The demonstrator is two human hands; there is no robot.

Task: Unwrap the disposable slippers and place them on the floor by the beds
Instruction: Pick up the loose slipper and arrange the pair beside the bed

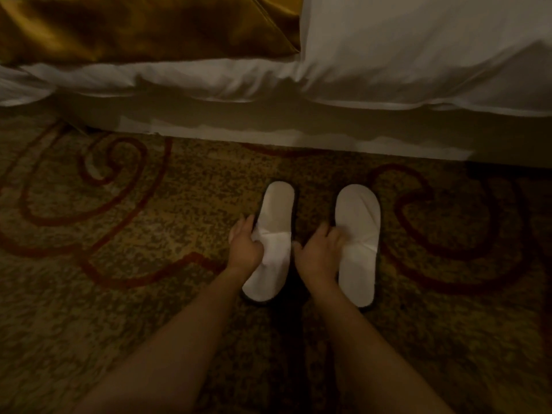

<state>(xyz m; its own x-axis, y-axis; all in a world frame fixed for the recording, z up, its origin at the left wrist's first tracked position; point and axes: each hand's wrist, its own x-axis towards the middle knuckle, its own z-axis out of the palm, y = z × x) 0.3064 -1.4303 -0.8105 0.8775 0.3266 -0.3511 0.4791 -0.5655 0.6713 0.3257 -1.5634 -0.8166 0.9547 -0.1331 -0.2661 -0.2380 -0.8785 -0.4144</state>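
Two white slippers side by side on the patterned carpet [149, 264], bed [418, 55] at 12 o'clock, left slipper [276, 210] gripped by left hand [245, 246], right slipper [358, 210] gripped by right hand [321, 255], fingers closed on the inner edges.

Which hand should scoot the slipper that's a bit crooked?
Left. The left hand already grips the tilted left slipper; the right hand is on the straighter right slipper.
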